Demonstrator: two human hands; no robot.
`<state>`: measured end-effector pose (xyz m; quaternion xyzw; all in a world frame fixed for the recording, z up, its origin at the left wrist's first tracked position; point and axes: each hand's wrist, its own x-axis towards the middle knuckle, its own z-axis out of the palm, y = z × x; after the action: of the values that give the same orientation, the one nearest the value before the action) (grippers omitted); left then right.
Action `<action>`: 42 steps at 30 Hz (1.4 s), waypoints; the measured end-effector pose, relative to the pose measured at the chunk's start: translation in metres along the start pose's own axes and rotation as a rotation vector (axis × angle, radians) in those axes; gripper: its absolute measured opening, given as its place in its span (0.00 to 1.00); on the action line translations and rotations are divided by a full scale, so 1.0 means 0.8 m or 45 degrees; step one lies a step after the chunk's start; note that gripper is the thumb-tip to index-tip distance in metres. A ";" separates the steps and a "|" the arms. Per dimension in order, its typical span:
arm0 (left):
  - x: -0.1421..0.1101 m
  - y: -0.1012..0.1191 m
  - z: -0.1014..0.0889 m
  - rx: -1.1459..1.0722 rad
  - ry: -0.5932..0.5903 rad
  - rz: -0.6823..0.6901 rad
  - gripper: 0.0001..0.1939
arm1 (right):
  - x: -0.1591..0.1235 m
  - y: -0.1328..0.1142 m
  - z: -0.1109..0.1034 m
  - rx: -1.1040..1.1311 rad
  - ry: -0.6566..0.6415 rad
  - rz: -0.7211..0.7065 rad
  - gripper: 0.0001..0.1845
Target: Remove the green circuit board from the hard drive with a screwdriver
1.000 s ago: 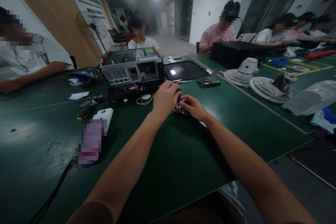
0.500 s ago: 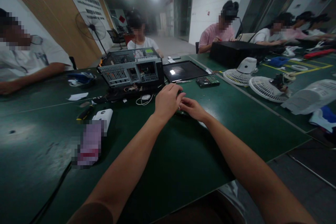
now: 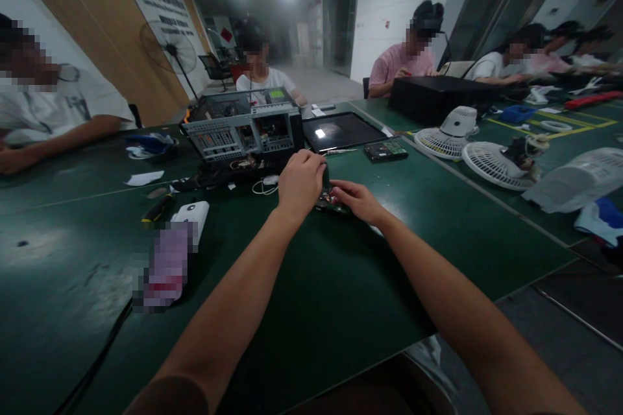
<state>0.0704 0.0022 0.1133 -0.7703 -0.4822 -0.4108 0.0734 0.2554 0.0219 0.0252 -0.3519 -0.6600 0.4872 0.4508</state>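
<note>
My left hand [image 3: 300,180] is closed on a dark upright handle, which looks like a screwdriver [image 3: 325,177]. Its lower end points down at a small dark hard drive [image 3: 331,205] with a green circuit board, lying on the green table. At the drive's right side my right hand [image 3: 359,200] has its thumb and fingers drawn together over the board, close to the tool's tip. What those fingertips pinch is hidden. Beyond my hands lies a second hard drive [image 3: 385,150], its circuit board facing up.
An opened computer case [image 3: 243,133] stands behind, beside a black panel [image 3: 343,130]. To the left lie a yellow-and-black tool [image 3: 156,209] and a white device [image 3: 195,215]. White fan parts [image 3: 501,164] are on the right. Several people sit around the tables.
My left hand has shifted slightly left and up, so the dark handle and more of the hard drive now show. My right hand has stayed nearly in place.
</note>
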 end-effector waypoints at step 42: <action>0.002 0.007 0.001 -0.130 -0.122 0.139 0.10 | 0.000 -0.003 0.002 -0.009 -0.038 -0.062 0.21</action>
<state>0.0759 0.0005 0.1153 -0.8170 -0.4207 -0.3929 0.0332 0.2541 0.0207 0.0274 -0.3300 -0.6768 0.4788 0.4513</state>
